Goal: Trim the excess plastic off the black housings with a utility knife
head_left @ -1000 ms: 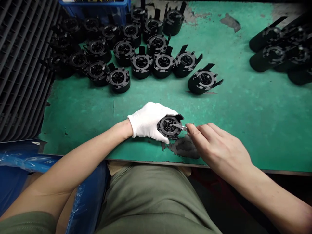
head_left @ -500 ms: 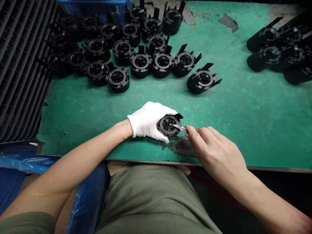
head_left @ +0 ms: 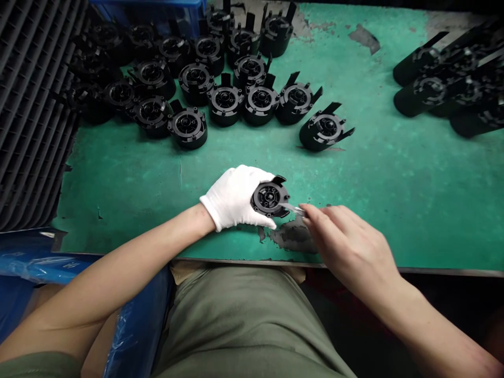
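In a white glove, my left hand [head_left: 238, 199] is wrapped round the side of a round black plastic housing [head_left: 271, 196], whose open ringed face is turned up toward me. A flat tab juts from the far edge of the housing. My bare right hand [head_left: 350, 239] pinches a slim, pale metal tool with a pointed tip [head_left: 293, 208]; whether it is a blade or tweezers I cannot tell. Its tip lies over the right side of the housing's face. The fingers' undersides and most of the tool's handle are hidden.
Several similar black housings [head_left: 258, 102] stand in a cluster at the back left, with one housing [head_left: 325, 130] set apart nearer the hands. More black parts [head_left: 419, 94] lie at the right. A blue bin [head_left: 153, 13] and a dark slatted rack [head_left: 33, 105] border the green tabletop [head_left: 394, 194].
The housing has turned slightly in my left hand, its tab now further left. The tool's tip has moved from the hub at the centre out toward the right side of the face.
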